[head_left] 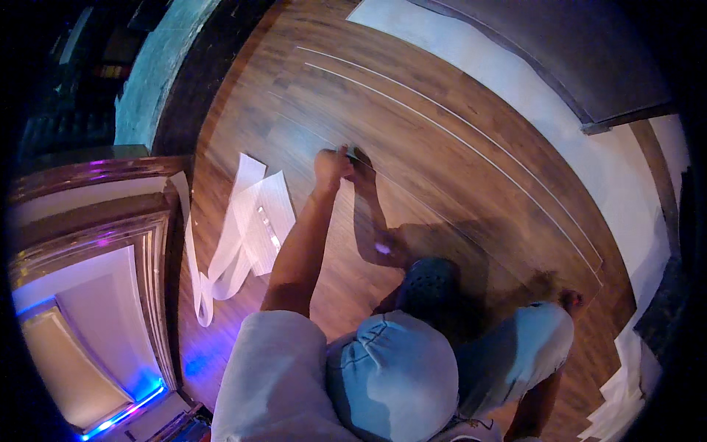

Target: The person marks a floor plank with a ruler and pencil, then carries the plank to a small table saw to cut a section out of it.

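Note:
My left hand point(329, 166) is reached far forward, low over the wood-plank floor point(456, 199). Its fingers are closed around a small greenish thing point(351, 152), too small to name. Against it, in shadow, is my right hand point(361, 168), its fingers bent inward at the same small thing. A thin seam line runs across the floor beside both hands. To the left of my left forearm lie overlapping white strips point(254, 214), one of them looping toward the wooden frame.
A wooden-framed panel point(88, 243) with a blue light strip point(125, 412) stands at left. Two thin pale lines point(442, 110) curve across the floor to the right. Beyond is a white surface point(471, 51) beside a dark grey panel point(560, 51). My bent knees point(390, 368) are close below.

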`<state>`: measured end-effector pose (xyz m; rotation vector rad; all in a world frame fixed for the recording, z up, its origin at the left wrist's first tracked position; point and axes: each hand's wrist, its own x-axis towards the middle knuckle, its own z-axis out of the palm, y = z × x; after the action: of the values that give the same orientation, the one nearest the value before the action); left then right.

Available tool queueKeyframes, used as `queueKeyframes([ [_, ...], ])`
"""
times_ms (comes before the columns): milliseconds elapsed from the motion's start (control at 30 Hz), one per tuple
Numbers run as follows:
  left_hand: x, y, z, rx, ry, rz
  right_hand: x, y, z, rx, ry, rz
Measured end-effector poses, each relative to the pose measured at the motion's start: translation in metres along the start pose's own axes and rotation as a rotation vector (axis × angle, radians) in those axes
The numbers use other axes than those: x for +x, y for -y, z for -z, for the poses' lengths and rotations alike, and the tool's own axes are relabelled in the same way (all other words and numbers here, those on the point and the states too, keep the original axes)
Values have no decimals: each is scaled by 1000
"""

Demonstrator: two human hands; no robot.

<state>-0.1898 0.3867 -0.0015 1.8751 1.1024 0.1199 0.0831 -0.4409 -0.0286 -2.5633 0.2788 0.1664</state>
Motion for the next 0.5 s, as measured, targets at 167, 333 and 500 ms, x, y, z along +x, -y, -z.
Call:
queueKeyframes([
  [167, 22, -16, -33, 1075, 145, -216, 60, -36, 51, -280, -181, 141],
  [333, 18, 52, 11, -55, 320, -120, 91, -24, 39, -321, -163, 232],
  [500, 30, -5, -7, 1245, 244, -157, 53, 13, 58, 33, -49, -230],
])
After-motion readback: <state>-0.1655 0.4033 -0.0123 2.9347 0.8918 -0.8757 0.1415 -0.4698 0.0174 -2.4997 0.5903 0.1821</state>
